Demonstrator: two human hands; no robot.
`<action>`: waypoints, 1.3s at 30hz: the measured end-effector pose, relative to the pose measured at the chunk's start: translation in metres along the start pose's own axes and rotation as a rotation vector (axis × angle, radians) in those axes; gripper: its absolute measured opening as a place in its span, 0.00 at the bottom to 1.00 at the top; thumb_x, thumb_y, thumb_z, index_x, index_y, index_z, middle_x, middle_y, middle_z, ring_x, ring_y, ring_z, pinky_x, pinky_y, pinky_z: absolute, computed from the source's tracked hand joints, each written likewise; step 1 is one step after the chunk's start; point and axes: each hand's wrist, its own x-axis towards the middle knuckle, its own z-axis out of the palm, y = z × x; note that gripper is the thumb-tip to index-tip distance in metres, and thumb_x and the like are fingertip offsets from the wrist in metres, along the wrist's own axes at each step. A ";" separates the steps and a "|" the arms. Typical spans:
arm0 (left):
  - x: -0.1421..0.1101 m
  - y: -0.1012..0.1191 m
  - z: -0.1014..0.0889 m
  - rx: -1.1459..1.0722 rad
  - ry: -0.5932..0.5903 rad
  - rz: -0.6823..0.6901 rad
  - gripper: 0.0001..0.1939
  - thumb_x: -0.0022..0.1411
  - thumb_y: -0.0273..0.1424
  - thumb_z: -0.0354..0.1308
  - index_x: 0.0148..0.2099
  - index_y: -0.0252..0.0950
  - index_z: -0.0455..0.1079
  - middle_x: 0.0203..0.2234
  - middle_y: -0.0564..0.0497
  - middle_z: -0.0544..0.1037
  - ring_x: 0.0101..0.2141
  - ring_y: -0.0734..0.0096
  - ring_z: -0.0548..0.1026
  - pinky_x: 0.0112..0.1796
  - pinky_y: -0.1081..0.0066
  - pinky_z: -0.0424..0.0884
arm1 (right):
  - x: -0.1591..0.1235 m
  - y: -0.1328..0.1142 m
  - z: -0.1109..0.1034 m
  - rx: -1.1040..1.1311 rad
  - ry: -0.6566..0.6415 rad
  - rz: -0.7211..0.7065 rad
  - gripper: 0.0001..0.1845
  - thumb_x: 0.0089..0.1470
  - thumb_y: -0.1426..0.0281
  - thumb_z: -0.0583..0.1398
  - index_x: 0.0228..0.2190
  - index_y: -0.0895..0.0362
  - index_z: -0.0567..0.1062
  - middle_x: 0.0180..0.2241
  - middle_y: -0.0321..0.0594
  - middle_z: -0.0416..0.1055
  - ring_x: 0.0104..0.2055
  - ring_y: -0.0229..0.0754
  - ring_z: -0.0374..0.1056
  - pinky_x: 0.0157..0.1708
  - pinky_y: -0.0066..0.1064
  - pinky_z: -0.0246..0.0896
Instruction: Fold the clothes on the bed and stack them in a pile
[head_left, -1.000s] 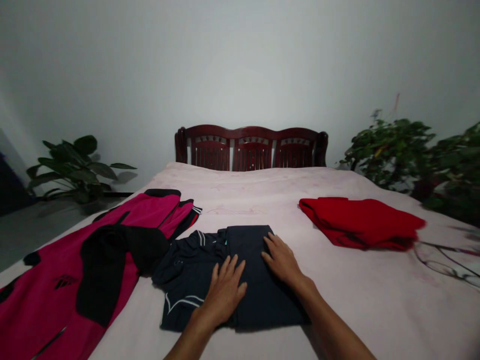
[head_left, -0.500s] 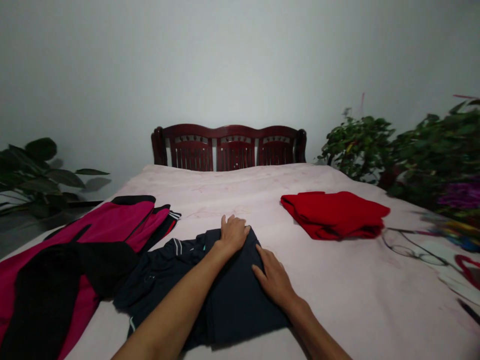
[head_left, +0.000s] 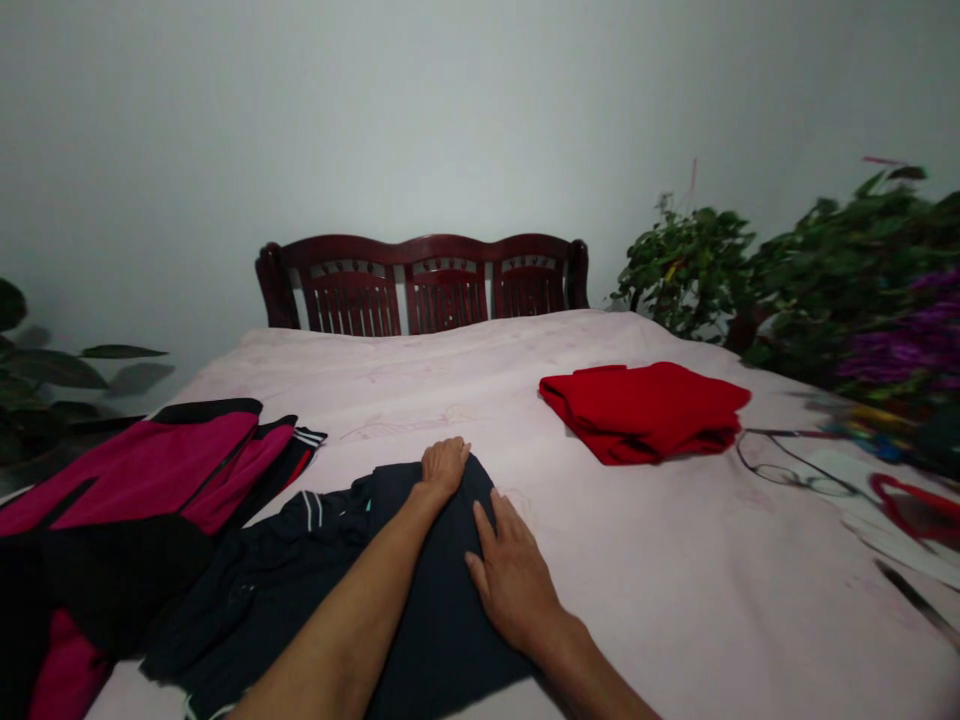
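A partly folded navy garment with white piping (head_left: 435, 640) lies on the bed in front of me. My left hand (head_left: 445, 466) reaches across to its far edge, with the fingers curled closed on the fabric there. Fingers spread and flat, my right hand (head_left: 516, 580) rests along the garment's right edge. My left forearm covers part of the garment's middle. Left of it, and touching it, is a pink and black jacket (head_left: 161, 460) with a black sleeve lying towards the navy cloth.
A folded red garment (head_left: 649, 412) lies on the pink bedspread (head_left: 675, 620) to the right. Eyeglasses (head_left: 802, 482), a red-rimmed item (head_left: 911, 508) and a dark slim object (head_left: 915, 600) are near the right side. A wooden headboard (head_left: 427, 285) stands behind, with leafy plants (head_left: 690, 265) at the right.
My left hand has moved from the garment's middle to its far edge and closed there. My right hand stays flat at the right edge. The view has turned to the right.
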 end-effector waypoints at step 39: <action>-0.201 -0.066 -0.007 -0.263 -0.090 -0.003 0.30 0.69 0.42 0.44 0.70 0.44 0.53 0.70 0.50 0.50 0.69 0.62 0.45 0.67 0.55 0.44 | 0.018 0.055 0.008 0.162 0.036 0.070 0.33 0.63 0.53 0.46 0.62 0.57 0.64 0.64 0.45 0.61 0.68 0.49 0.53 0.68 0.47 0.42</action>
